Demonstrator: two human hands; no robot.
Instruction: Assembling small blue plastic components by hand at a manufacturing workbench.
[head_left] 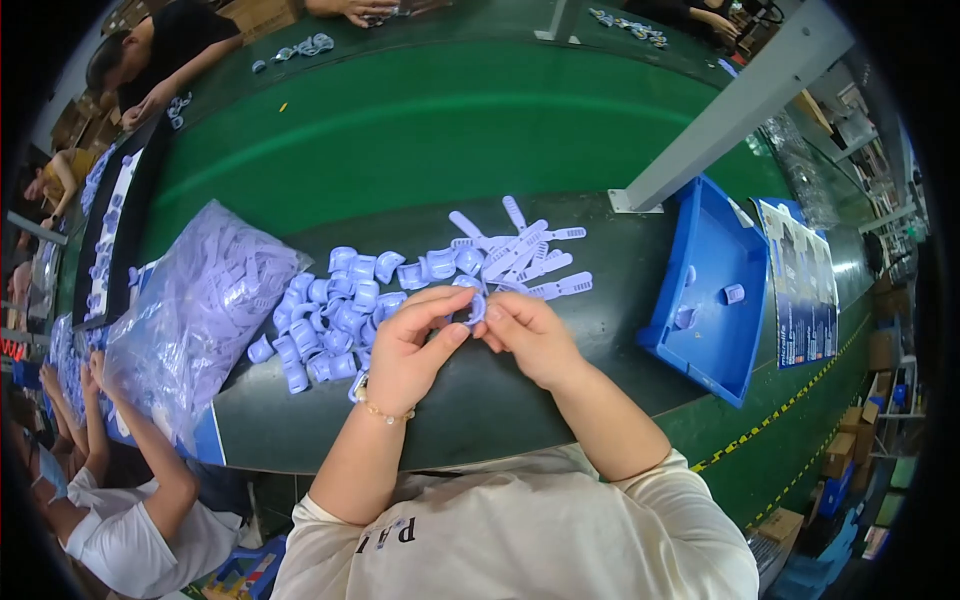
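My left hand and my right hand meet above the near part of the dark table. Between their fingertips is a small curved lavender plastic piece, pinched from both sides; its exact kind cannot be made out. A pile of similar curved lavender plastic pieces lies just left of and beyond my left hand. Past my fingers, several flat lavender straps with slotted ends are fanned out on the table. A bracelet is on my left wrist.
A clear bag of lavender straps stands to the left. On the right, a blue tray holds a few curved pieces, beside a printed sheet. A grey metal post rises behind the tray. Co-workers sit left and across the green belt.
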